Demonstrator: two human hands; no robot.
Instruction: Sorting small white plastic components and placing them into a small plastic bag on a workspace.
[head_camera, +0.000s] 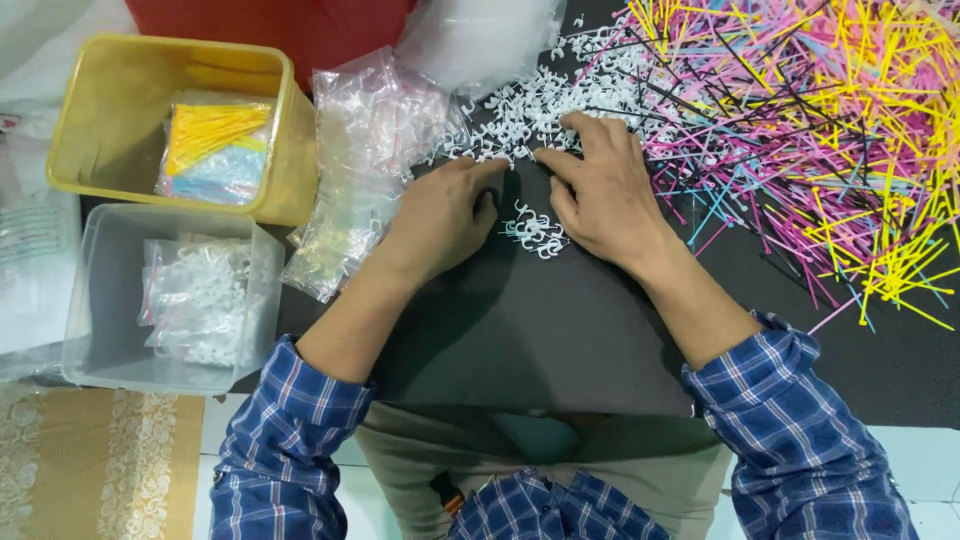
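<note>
Your left hand (440, 215) lies palm-down on the black mat (520, 340), fingers loosely curled, fingertips touching the edge of the big heap of white clips (540, 105). It's not pinching anything I can see. Your right hand (600, 195) is flat and spread, index finger on the same heap. A small separated cluster of clips (535, 232) sits on the mat between both hands, just under your right thumb. Stack of clear bags (365, 165) is just left of your left hand. Coloured cable ties (820, 130) are spread out to your right. Yellow bin (160, 115) and clear bin (165, 300) at far left both hold filled bags.
</note>
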